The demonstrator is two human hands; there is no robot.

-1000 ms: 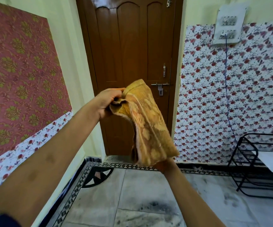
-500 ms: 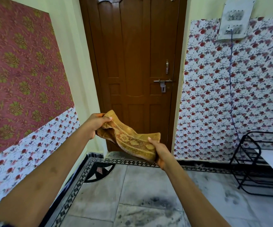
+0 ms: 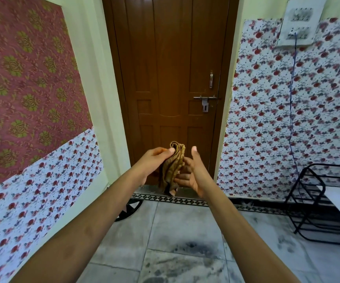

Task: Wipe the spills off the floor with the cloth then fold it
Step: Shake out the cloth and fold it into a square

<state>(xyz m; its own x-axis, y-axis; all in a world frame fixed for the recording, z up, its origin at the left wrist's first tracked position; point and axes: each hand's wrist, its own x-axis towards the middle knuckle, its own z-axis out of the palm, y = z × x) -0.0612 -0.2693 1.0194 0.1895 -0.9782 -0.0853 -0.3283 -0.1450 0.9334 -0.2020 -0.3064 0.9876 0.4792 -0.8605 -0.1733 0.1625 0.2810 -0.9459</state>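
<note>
Since half a second ago both hands have come together at frame centre, and the cloth, then stretched between them as a loose band, is now bunched into a narrow upright bundle. Left hand grip is closed on the cloth, thumb and fingers pinching its upper part at about 9 o'clock of the bundle. Right hand sits at 3 o'clock, thumb up and apart from the fabric, palm open, fingers touching or cupping the lower half; grip not clearly closed, so more a support than a pinch. Cloth is held in the air in front of the brown door, well above the floor, bottom end dangling free. Folding step looks underway, roughly mid to late, judging by how compact the bundle is; layers look crumpled, not flat, so the fold is probably not finished. Floor at 6 o'clock shows dark smudges; cannot tell whether leftover spill or tile marking. Black metal rack at 3 o'clock, not involved.
</note>
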